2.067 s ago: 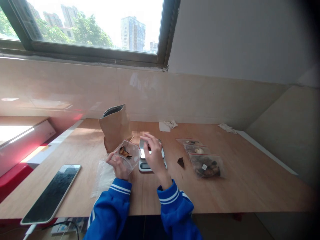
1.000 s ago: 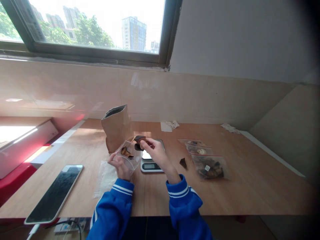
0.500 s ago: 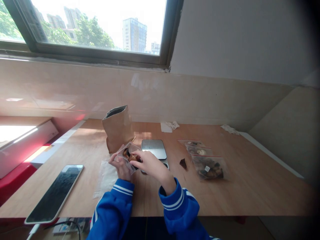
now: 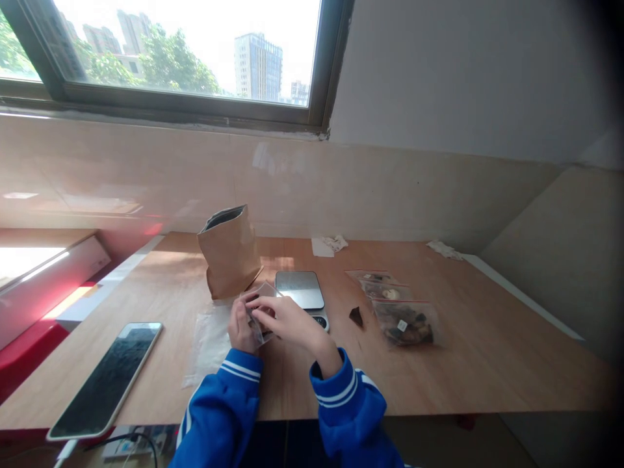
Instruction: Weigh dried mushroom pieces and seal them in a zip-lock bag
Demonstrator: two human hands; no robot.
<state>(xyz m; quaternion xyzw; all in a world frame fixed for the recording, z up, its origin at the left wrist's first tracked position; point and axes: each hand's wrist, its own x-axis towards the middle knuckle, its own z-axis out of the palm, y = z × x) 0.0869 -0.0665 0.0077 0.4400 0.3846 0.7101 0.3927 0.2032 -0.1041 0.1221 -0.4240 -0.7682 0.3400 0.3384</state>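
My left hand (image 4: 240, 326) and my right hand (image 4: 283, 320) meet over the wooden table, both gripping a small clear plastic bag (image 4: 260, 292) with dark dried pieces inside, mostly hidden by my fingers. Just behind my right hand sits a small digital scale (image 4: 301, 290) with a bare steel platform. An open brown paper bag (image 4: 229, 250) stands upright behind my left hand. A flat empty clear bag (image 4: 210, 338) lies on the table under my left wrist.
A phone (image 4: 107, 377) lies at the front left, cable hanging off the edge. Right of the scale are a loose dark piece (image 4: 356, 316) and filled clear bags (image 4: 404, 323), (image 4: 377, 284). Crumpled tissues (image 4: 329, 244), (image 4: 442, 248) lie by the back wall.
My right hand took a dark piece from the scale, carried it left and put it into the small bag. Both hands now press together on the bag; the scale platform is bare.
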